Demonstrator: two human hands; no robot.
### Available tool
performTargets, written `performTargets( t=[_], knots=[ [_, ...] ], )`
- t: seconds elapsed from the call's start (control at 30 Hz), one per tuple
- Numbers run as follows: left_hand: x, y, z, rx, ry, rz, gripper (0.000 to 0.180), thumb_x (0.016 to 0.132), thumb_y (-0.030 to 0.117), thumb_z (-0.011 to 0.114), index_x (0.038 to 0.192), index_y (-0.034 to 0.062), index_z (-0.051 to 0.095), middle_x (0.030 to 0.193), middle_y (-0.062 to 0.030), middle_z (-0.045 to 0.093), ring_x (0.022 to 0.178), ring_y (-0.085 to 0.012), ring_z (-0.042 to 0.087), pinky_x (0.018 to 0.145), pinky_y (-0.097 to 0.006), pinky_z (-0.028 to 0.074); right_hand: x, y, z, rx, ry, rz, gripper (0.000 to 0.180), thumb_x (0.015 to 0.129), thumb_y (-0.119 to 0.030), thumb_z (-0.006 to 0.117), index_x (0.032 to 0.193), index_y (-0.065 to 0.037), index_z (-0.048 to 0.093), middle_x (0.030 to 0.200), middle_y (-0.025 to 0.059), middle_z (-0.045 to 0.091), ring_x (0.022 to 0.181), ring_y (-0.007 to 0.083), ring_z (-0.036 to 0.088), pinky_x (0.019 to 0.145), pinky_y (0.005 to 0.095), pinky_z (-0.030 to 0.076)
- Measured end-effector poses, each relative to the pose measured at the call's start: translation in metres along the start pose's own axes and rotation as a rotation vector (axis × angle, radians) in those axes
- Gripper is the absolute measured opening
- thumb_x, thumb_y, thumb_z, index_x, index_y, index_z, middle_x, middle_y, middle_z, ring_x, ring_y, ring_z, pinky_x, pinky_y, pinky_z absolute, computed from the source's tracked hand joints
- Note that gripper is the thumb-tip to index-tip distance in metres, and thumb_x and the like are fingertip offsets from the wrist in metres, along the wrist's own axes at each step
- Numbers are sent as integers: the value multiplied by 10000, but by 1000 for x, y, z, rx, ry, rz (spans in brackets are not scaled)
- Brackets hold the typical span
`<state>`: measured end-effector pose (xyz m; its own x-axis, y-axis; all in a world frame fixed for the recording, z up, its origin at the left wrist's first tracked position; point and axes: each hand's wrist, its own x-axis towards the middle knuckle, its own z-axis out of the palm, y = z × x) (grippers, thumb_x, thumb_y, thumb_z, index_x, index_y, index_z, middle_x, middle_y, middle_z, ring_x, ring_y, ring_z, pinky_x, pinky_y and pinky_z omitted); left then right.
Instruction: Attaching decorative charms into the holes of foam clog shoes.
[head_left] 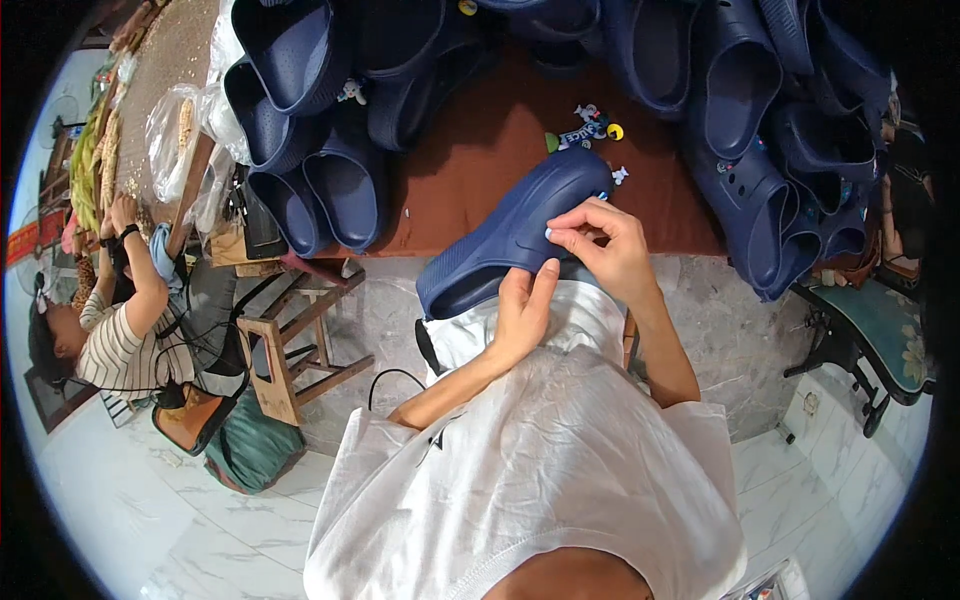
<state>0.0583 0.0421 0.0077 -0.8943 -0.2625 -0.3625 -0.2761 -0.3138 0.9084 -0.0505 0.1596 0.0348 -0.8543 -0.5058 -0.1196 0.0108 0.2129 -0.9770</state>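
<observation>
A navy blue clog [505,228] lies tilted at the near edge of the brown tabletop, over my lap, its toe pointing away to the right. My left hand [525,312] grips its near side, by the foot opening. Against the upper, my right hand [612,248] is closed in a pinch. A tiny pale spot shows at those fingertips; whether it is a held piece or a nail I cannot tell. Just beyond the toe lie several small colourful shoe charms [582,130], with a white figure charm [619,175] near them.
More navy clogs [345,190] crowd the table's left, far and right sides, some stacked [740,190]. A wooden stool [275,365] stands at left, near another person [130,330] working at a separate table with corn cobs. At right is a green padded chair [875,330].
</observation>
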Motion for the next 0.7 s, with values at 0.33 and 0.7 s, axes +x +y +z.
performTargets(
  t=[0.33,0.7],
  knots=[
    [3,-11,5,153,26,162,268,980,201,548,1057,-49,605,806,-113,617,752,-175,557,681,-348,450,1,-3,-4,19,53,72,99,785,-57,774,804,-5,691,765,-10,620,616,23,494,566,197,422],
    [5,-5,-2,451,-21,190,252,954,188,562,1055,-36,616,823,-183,646,716,-293,621,659,-389,472,8,-5,-12,-99,-15,121,148,781,-105,780,776,-12,665,700,14,599,567,73,503,552,234,425]
  ],
)
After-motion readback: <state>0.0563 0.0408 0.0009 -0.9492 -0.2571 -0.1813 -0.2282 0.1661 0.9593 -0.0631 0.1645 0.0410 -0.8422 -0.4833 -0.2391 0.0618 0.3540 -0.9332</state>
